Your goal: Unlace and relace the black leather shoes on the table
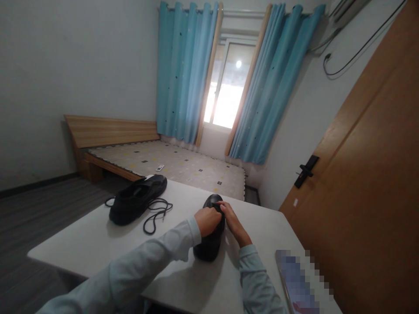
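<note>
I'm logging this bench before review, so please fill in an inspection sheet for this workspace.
Surface: white table, bare around the shoes.
Job's things: black shoe under both hands; second black shoe apart at the far left, its loose lace trailing on the table.
Clutter: blurred flat item at the near right edge.
Grips: left hand closed on the shoe's top; right hand resting on it.
Cables: black wire on the wall.
Surroundings: bed, blue curtains, window, wooden door.
</note>
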{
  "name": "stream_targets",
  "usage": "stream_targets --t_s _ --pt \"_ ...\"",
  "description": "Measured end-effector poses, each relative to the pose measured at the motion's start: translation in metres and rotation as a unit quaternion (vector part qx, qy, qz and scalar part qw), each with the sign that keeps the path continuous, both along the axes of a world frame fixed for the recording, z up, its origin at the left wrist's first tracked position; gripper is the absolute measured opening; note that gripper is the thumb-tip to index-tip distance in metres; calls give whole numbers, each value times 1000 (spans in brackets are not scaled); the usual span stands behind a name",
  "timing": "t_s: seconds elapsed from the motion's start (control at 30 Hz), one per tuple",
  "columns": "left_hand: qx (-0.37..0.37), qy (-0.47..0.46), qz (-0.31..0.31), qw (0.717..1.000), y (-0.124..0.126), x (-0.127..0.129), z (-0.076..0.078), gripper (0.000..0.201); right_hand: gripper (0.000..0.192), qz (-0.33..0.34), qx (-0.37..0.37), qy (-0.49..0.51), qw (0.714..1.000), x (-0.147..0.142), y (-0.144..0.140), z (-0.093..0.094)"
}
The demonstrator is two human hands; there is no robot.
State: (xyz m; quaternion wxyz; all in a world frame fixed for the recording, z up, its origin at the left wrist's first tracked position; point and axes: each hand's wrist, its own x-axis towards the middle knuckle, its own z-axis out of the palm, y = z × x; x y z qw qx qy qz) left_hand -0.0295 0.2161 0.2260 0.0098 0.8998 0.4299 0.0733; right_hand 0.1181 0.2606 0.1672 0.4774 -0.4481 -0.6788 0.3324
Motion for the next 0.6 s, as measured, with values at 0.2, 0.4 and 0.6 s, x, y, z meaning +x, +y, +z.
stream_targets --t_s 0.2,0.4,0.6 --pt "59 0 32 998 -5 -2 6 30 31 15 -1 5 1000 1 0 -1" --pt "48 8 0 999 -7 -6 11 26 32 16 3 14 1000 1 2 -4" --pt "35 14 7 999 -10 -3 13 21 34 18 10 8 1000 2 5 -8"
